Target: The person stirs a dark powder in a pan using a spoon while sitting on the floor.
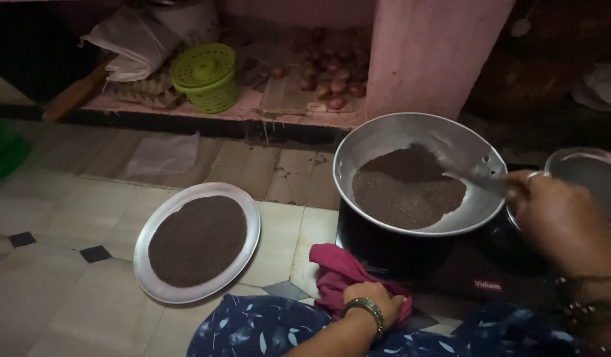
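left hand [375,305] grip clamped on pink cloth [342,274] | right hand [560,218] grip clamped on spatula [474,173] (in pan [384,139]) | plate [249,218] beside

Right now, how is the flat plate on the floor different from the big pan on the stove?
The plate is flat and lies on the tiled floor; the pan is deep and sits on the black cooktop. The plate's dark grains form an even round layer; the pan's are heaped unevenly, with the right hand stirring. Both are shiny metal.
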